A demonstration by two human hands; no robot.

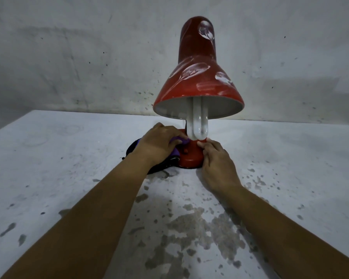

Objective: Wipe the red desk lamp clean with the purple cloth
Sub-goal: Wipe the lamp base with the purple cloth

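Left hand (159, 141) pressing purple cloth (174, 155) onto lamp base (190, 156), right hand (215, 158) pinching opposite side of red desk lamp (197, 63) on desk (290, 158): brace firmly, sweep cloth around base beneath fingers, then upward to smeared shade.

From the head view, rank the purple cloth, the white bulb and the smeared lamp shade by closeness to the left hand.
1. Purple cloth: under the left hand, on the lamp base's left.
2. White bulb: just right of the fingertips.
3. Smeared lamp shade: well above, farthest.
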